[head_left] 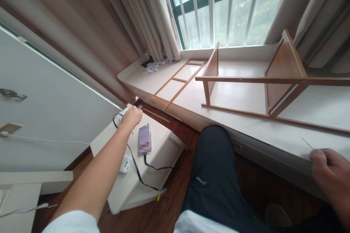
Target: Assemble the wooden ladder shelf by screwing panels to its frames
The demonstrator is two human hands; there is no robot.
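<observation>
My left hand (pixel 132 116) reaches over the far corner of the white nightstand (pixel 161 142), its fingers closed. Whatever it grips, if anything, is too small to name. Just nearer than it lies a phone (pixel 144 139) with a cable plugged in. At the right edge, my right hand (pixel 329 171) is closed, pinching a thin metal rod (pixel 307 143) that points up and left. Beyond this hand a wooden frame with shelf panels (pixel 286 58) rests on its side on the pale window ledge (pixel 240 69).
A flat ladder-like wooden frame (pixel 175 79) lies on the ledge further left, near crumpled white scraps (pixel 153 66). On the nightstand are a white power socket (pixel 125 164) and a black cord (pixel 136 171) trailing over its edge. My knee (pixel 214 145) is between nightstand and ledge.
</observation>
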